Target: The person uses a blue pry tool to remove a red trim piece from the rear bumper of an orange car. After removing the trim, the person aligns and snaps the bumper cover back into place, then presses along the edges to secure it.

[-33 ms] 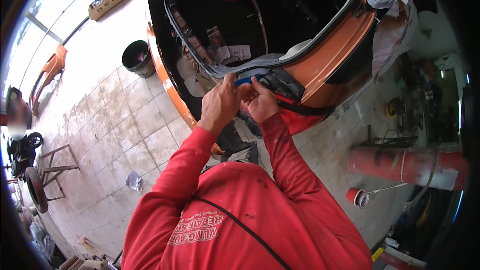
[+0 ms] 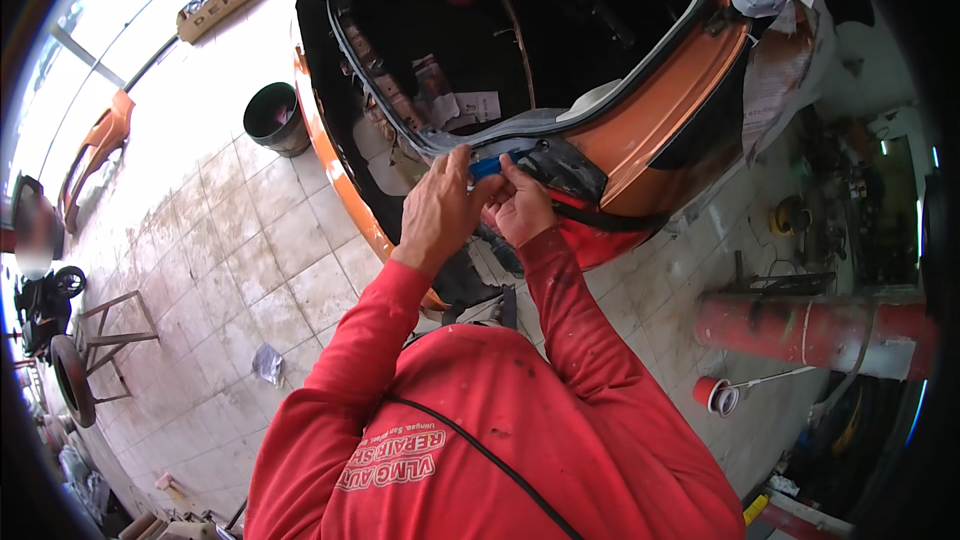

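A: Hands, position? 
B: Both are raised to the sill of the orange car body (image 2: 660,130), at the lower rim of its open boot.

A: Blue object (image 2: 487,168)? 
B: Small, pinched between the left hand (image 2: 440,208) and right hand (image 2: 520,208), fingers closed on it, held against the grey seam.

A: Surroundings? 
B: Dark bucket (image 2: 275,118) is noted far left on the tiled floor (image 2: 230,270); red tape roll (image 2: 716,395) near right.
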### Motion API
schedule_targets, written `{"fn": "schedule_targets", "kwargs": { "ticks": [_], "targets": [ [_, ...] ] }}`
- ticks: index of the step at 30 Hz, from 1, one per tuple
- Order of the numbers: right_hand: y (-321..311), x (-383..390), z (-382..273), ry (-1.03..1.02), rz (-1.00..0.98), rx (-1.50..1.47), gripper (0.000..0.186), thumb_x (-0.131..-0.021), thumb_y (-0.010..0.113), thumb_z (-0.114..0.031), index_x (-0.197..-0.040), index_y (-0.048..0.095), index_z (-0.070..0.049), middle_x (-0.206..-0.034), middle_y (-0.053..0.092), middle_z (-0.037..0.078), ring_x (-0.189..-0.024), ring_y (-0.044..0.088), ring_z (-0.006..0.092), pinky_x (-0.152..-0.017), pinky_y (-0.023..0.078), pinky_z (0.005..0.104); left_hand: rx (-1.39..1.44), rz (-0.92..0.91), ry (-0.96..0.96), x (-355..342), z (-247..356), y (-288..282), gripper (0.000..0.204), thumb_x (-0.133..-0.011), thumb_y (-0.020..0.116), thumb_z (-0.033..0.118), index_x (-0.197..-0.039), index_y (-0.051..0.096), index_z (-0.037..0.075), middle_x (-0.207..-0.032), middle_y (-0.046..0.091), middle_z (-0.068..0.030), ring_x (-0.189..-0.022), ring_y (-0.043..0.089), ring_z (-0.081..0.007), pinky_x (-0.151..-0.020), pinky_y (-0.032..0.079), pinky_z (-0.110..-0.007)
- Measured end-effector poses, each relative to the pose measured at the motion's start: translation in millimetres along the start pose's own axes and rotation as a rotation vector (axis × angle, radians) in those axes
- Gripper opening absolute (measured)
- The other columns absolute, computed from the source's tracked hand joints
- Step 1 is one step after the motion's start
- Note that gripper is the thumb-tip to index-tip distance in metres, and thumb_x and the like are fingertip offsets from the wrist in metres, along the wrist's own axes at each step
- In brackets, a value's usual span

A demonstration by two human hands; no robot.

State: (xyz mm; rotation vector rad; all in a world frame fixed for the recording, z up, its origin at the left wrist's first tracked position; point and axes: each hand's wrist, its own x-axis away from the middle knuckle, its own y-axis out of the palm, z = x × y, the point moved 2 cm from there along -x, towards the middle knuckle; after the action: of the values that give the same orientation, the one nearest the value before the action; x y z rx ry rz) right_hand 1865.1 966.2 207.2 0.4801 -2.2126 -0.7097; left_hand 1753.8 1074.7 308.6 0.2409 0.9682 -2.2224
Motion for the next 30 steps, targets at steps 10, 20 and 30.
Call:
{"fn": "schedule_targets", "kwargs": {
  "ticks": [10, 20, 30],
  "targets": [
    [28.5, 19.3, -12.4, 0.089, -0.213, -0.043, 0.029, -0.097, 0.075, -0.034, -0.106, 0.062, -0.010, -0.104, 0.072, 0.006, -0.100, 0.071, 0.0215, -0.095, 0.052, 0.0466, -0.027, -0.330, -0.201, -9.2, -17.8, -1.8, 0.031, -0.096, 0.071, 0.025, -0.115, 0.061, 0.003, -0.085, 0.069, -0.0174, -0.080, 0.069, -0.0412, -0.068, 0.053, -0.048],
    [32.4, 19.7, -15.8, 0.100, -0.127, -0.072, 0.021, -0.099, 0.073, -0.027, -0.109, 0.061, -0.013, -0.102, 0.072, 0.005, -0.098, 0.071, 0.0211, -0.088, 0.054, 0.0414, -0.196, -0.470, -0.240, -8.1, -5.8, -10.0, 0.038, -0.093, 0.072, 0.029, -0.115, 0.059, 0.002, -0.097, 0.068, -0.0200, -0.090, 0.070, -0.0384, -0.074, 0.056, -0.047],
    [25.7, 16.9, -9.6, 0.046, -0.044, 0.118, 0.016, -0.104, 0.063, -0.022, -0.114, 0.060, -0.010, -0.114, 0.074, 0.009, -0.104, 0.073, 0.0223, -0.081, 0.057, 0.0364, 0.145, -0.238, -0.102, 16.3, -29.9, 0.2, 0.031, -0.098, 0.067, 0.028, -0.113, 0.063, 0.001, -0.097, 0.071, -0.0233, -0.089, 0.071, -0.0399, -0.073, 0.055, -0.048]
  ]
}}
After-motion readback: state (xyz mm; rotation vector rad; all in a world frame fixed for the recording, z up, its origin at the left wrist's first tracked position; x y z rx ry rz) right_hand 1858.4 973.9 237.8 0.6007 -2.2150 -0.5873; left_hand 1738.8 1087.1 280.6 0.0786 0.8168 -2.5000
